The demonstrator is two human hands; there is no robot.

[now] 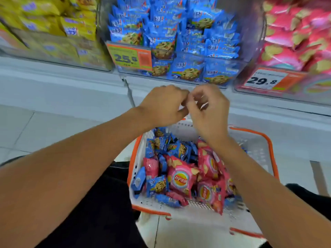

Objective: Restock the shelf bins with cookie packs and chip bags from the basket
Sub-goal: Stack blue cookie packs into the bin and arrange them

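Sitting on the tiled floor (53, 129), nearest of all: white basket (250, 147) with orange rim, blue cookie packs (157, 187) heaped at its left and far side, pink chip bags (180, 178) at centre and right, bare mesh showing along the far-right wall. Above the basket's far edge, both forearms reaching forward, left hand (163, 104) and right hand (209, 108) meeting knuckle to knuckle, fingers curled inward; whether anything sits in either grip, cannot tell, too blurred. Open gap of grey shelf ledge (71, 83) between hands and bins. Beyond, clear middle bin (240, 67) packed with cookie packs nearly to its front lip, price tag (129, 58) on its left front. Right bin (272, 95) holding chip bags; left bin (100, 65) holding yellow packs (71, 29).
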